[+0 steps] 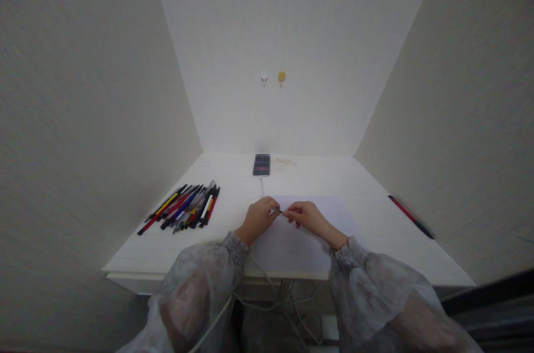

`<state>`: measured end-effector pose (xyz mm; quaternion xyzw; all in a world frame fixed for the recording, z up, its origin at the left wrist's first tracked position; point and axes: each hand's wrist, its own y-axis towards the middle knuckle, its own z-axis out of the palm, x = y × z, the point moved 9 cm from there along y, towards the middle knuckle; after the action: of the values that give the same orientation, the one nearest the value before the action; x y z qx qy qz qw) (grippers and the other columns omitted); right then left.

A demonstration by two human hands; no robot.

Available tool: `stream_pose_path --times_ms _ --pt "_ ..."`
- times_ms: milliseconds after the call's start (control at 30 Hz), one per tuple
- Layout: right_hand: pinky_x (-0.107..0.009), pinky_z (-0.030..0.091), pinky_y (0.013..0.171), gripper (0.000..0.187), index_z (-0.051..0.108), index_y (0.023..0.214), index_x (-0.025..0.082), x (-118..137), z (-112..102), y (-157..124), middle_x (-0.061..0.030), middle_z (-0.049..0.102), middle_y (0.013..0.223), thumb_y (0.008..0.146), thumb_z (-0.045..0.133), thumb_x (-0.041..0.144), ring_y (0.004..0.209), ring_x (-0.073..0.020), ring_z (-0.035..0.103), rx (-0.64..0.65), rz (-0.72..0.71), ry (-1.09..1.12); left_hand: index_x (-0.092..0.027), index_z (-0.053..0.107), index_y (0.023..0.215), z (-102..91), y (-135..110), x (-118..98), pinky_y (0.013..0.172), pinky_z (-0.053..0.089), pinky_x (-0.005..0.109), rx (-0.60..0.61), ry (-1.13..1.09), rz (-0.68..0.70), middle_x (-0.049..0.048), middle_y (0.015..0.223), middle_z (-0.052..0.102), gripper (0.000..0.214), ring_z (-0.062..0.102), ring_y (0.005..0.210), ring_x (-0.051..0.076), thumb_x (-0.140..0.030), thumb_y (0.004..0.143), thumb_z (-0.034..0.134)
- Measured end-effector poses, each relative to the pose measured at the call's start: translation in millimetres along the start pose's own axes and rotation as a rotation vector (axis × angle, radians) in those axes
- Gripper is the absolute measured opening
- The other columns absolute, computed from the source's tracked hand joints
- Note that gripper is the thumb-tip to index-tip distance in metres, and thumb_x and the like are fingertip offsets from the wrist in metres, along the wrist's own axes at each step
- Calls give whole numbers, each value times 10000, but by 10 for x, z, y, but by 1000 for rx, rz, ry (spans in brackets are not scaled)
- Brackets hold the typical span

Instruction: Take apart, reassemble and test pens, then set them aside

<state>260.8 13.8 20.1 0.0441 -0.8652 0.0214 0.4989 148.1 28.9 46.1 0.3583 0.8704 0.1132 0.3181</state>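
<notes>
My left hand [259,218] is closed, its fingertips pinching a thin, dark, pen-like piece [277,210] over the paper. My right hand [307,216] meets it from the other side, thumb and forefinger pinched at the tip of the same piece. Most of that piece is hidden by the fingers, so its exact kind is unclear. Beneath both hands lies a white sheet of paper [292,250]. To the left, a pile of pens [189,205] in black, red, yellow, blue and clear rests on the white table [233,175].
A phone [261,165] with a cable lies at the back. Right of it are tan rubber bands [283,160]. One red and black pen [411,217] lies along the right wall. Two hooks [282,77] are on the back wall. A pale cable [262,269] hangs over the front edge.
</notes>
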Motion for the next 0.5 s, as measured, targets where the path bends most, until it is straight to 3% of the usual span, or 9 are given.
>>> stream_pose_path --times_ms 267,500 --pt "-204 345 432 219 617 588 159 -34 59 -85 -21 626 525 725 494 279 394 -92 492 31 -9 -283 -193 587 810 27 -18 19 702 392 228 40 43 19 10 834 578 108 522 759 122 -159 713 554" --pt "-209 351 486 198 591 565 171 -25 -1 -236 -5 614 504 722 498 247 412 -88 492 9 9 -302 -195 591 792 25 -18 36 698 392 225 31 48 21 6 835 585 98 529 765 125 -159 707 560"
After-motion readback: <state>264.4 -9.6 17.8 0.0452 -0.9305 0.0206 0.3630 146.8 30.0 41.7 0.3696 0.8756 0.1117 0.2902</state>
